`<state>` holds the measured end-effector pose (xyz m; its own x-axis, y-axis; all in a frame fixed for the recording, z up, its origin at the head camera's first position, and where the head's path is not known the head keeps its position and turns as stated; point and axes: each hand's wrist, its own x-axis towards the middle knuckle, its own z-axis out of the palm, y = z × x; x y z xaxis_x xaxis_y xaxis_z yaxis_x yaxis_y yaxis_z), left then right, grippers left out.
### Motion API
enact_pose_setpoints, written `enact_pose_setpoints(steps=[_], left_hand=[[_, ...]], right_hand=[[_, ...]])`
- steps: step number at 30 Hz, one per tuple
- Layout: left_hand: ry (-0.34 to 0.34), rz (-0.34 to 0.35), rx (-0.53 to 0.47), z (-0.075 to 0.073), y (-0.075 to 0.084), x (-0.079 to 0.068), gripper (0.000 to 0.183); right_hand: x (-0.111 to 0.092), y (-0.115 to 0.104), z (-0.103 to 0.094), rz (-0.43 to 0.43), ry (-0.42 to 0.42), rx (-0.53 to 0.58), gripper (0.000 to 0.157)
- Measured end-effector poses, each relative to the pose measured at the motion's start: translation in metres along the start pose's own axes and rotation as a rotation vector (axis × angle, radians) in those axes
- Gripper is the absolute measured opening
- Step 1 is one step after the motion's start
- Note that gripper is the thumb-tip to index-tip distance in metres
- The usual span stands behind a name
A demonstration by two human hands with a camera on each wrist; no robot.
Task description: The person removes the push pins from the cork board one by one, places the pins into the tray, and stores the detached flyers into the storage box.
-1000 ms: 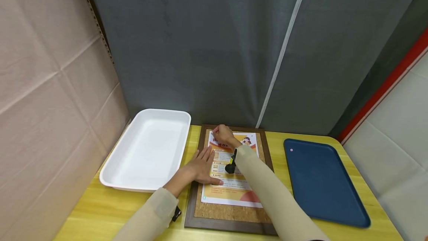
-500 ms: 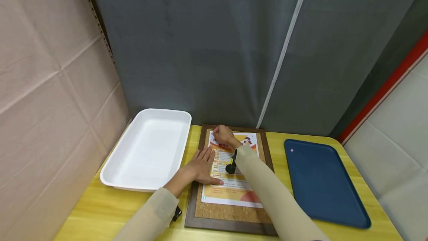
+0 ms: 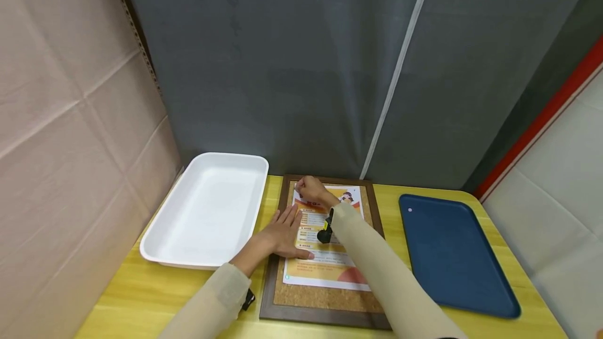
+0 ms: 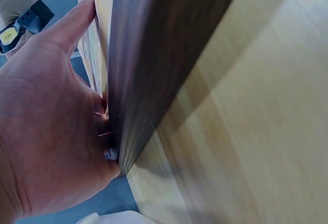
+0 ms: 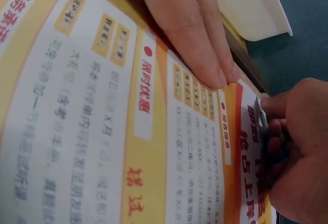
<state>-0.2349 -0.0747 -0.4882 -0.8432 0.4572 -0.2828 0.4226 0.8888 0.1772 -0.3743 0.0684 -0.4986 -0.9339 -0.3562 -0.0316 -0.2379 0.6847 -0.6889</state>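
Observation:
A printed orange-and-white poster [image 3: 325, 272] lies on a cork board [image 3: 325, 298] with a dark brown frame. My left hand [image 3: 282, 237] is spread over the poster's left side, its thumb [image 4: 84, 3] resting on the paper. My right hand [image 3: 313, 191] is at the poster's upper-left corner, fingers curled. In the right wrist view it pinches a small pale thing [image 5: 262, 112] between thumb and fingers; most of it is hidden. A tiny teal pushpin [image 3: 287, 277] sits at the poster's lower-left corner.
To the left stands a deep white tray [image 3: 204, 213]. A flat dark blue tray [image 3: 461, 255] lies to the right, with a small pink dot-like piece [image 3: 410, 210] near its upper-left corner. A grey curtain [image 3: 282, 67] hangs right behind the wooden table [image 3: 127, 297].
My right hand has shifted slightly left at the poster's upper-left corner, its fingers still curled. The left hand and the board stay in place.

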Motion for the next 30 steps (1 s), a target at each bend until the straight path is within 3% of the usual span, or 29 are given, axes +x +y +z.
enact_pose_setpoints(steps=[11,24,30], left_hand=[[0.006,-0.004,0.020,-0.001,0.000,-0.001,0.128],[0.002,-0.007,0.021,0.000,-0.001,0.000,0.128],[0.002,-0.006,0.010,0.000,-0.001,0.001,0.127]], right_hand=[[-0.001,0.004,-0.004,-0.021,-0.021,0.088,0.019],[-0.007,0.008,-0.021,0.001,-0.116,0.232,0.017],[-0.013,0.009,-0.030,-0.031,-0.134,0.229,0.020]])
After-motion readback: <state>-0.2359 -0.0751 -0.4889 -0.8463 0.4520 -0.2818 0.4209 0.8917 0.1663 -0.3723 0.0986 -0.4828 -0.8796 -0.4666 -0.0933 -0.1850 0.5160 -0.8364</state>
